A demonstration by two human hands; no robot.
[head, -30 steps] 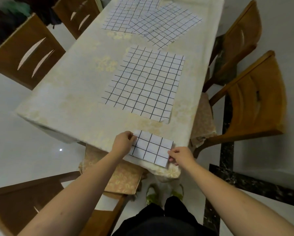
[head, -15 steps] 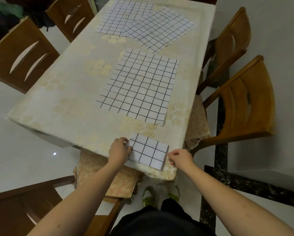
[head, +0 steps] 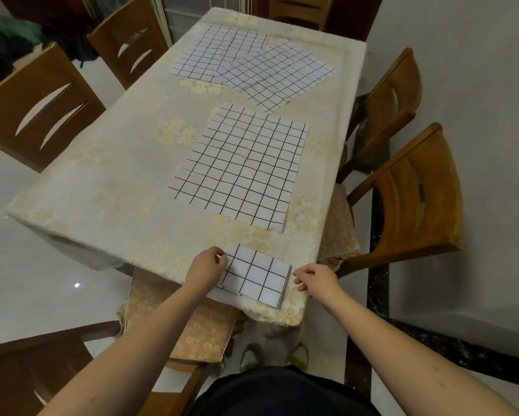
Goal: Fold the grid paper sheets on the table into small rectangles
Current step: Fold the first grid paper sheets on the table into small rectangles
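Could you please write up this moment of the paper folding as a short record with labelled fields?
Surface: table with cream floral tablecloth
Folded piece: small folded grid paper rectangle at the near table edge
Left hand: fingers curled at the rectangle's left edge, touching it
Right hand: just right of the rectangle, loosely curled, apparently holding nothing
Unfolded: large flat grid paper sheet mid-table; two overlapping grid sheets at the far end
Seating: brown wooden chairs on both sides

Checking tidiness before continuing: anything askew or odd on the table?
Two far grid sheets overlap crookedly, one rotated. The folded grid paper sits at the table's near edge.
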